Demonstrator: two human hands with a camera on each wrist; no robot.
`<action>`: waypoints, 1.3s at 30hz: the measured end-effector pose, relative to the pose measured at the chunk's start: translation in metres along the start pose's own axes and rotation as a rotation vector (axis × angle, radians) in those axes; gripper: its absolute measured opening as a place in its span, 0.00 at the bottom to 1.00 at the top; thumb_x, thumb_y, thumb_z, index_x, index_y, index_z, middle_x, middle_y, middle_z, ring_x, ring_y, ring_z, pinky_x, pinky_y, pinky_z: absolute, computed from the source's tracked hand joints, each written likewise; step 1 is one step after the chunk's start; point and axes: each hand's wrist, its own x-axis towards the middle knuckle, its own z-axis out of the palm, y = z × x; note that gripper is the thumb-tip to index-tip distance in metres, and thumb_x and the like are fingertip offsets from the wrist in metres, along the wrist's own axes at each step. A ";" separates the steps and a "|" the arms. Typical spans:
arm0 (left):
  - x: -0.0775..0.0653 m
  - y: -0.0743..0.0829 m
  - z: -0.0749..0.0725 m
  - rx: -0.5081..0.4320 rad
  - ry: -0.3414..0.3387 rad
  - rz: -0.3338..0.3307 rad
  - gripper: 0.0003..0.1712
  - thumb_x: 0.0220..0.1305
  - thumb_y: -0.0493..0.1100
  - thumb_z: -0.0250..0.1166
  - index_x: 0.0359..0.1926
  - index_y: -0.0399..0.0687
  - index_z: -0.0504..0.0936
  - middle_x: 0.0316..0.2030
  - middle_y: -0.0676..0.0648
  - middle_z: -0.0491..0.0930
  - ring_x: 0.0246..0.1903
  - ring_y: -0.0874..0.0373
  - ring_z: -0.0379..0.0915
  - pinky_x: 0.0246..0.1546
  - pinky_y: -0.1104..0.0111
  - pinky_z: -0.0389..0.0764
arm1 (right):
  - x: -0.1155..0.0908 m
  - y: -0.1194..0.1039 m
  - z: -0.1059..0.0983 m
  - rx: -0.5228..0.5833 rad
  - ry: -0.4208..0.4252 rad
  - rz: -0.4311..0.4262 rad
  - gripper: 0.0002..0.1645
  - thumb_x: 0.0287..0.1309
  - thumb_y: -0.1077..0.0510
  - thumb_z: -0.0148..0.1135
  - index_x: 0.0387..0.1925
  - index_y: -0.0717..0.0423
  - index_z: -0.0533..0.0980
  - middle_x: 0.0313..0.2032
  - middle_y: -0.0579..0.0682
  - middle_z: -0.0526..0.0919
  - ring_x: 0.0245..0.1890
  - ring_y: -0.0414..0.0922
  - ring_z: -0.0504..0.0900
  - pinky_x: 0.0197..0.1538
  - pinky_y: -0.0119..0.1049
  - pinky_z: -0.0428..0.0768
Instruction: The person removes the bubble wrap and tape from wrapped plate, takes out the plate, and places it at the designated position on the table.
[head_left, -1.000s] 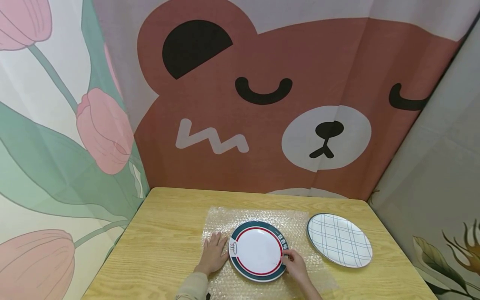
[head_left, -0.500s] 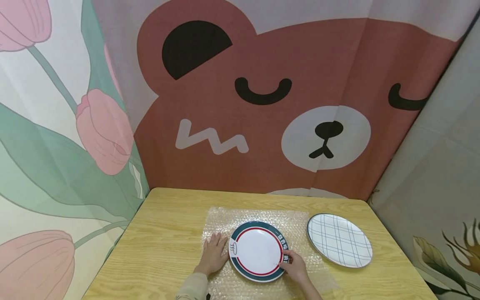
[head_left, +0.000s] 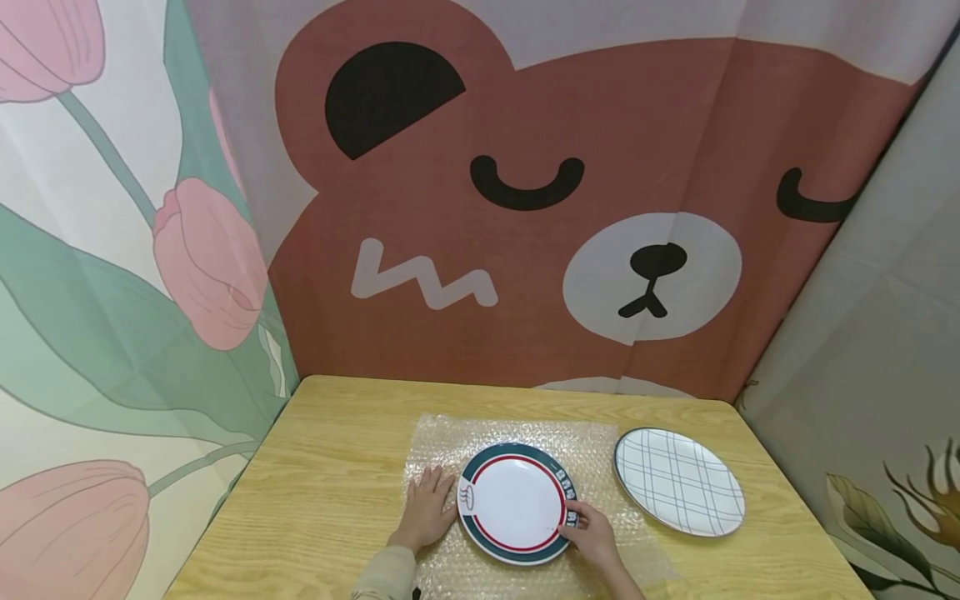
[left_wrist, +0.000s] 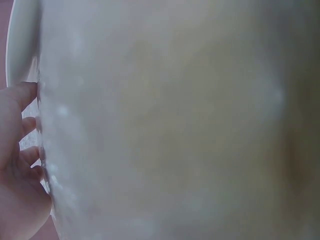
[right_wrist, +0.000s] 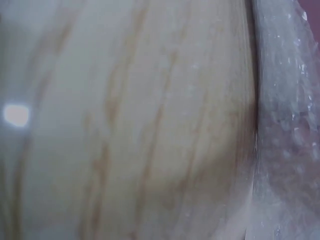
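A round white plate (head_left: 517, 502) with a dark green rim band and a red ring lies face up on a sheet of bubble wrap (head_left: 442, 433). My right hand (head_left: 595, 540) pinches the plate's right rim, the lower digit reaching a little over the face. To the plate's left, my left hand (head_left: 426, 515) rests palm down on the bubble wrap, fingers spread, its thumb side close to the rim. In the left wrist view, the left hand (left_wrist: 17, 160) shows at the left edge, below part of the plate (left_wrist: 22, 45). The right wrist view does not show the gripping fingers clearly.
A second plate (head_left: 678, 482), white with a blue-grey checked pattern and dark edge, lies to the right, near the bubble wrap's edge. Everything stands on a light wooden table (head_left: 337, 467). Behind it hangs a bear-print curtain (head_left: 450, 350).
The right hand's digits slide slightly on the plate's rim, one reaching a bit further over the face. The left hand and both plates stay in place.
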 end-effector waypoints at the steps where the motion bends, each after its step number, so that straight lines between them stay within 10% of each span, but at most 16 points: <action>1: 0.000 0.000 0.000 0.001 0.000 0.000 0.26 0.56 0.47 0.56 0.52 0.35 0.72 0.56 0.31 0.63 0.58 0.34 0.53 0.55 0.40 0.50 | 0.000 0.000 0.000 0.002 0.000 0.006 0.24 0.36 0.74 0.63 0.41 0.76 0.71 0.33 0.66 0.78 0.31 0.50 0.78 0.25 0.33 0.77; 39: -0.001 0.000 -0.002 0.008 0.000 0.013 0.26 0.54 0.46 0.57 0.52 0.35 0.72 0.56 0.30 0.64 0.58 0.33 0.53 0.54 0.40 0.51 | 0.001 0.000 0.005 0.352 0.003 0.169 0.29 0.43 0.77 0.56 0.51 0.80 0.63 0.44 0.76 0.71 0.38 0.50 0.77 0.37 0.40 0.79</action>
